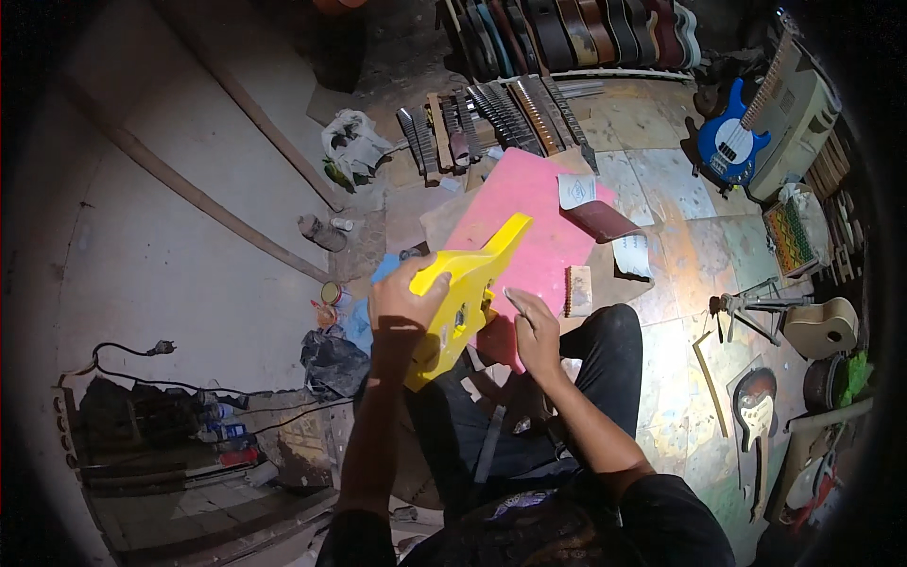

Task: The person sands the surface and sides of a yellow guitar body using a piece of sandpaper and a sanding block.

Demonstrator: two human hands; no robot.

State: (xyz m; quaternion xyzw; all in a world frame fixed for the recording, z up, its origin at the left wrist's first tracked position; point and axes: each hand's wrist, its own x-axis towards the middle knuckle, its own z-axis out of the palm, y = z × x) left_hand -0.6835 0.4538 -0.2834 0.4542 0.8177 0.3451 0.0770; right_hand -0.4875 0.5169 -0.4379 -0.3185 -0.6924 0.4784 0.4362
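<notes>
My left hand (406, 298) grips the upper left horn of a yellow guitar body (439, 354), which is tilted up over my lap and shows cut-out cavities. Just right of it, my right hand (537, 331) is closed on a small pale item, too small to name, beside the body's edge. Behind both lies a pink board (510, 198) on brown sheets. A curled strip of sandpaper (600, 217) with a pale printed backing rests on the board's right part, and a small wooden block (578, 293) stands below it.
Rows of guitar necks (505, 118) and guitar bodies (595, 33) fill the back. Right are a blue bass (727, 142), metal stands (737, 312), more guitars (756, 406) on the tiled floor. Left are poles (189, 194) against the wall, dark plastic bags (331, 359) and cables (113, 373).
</notes>
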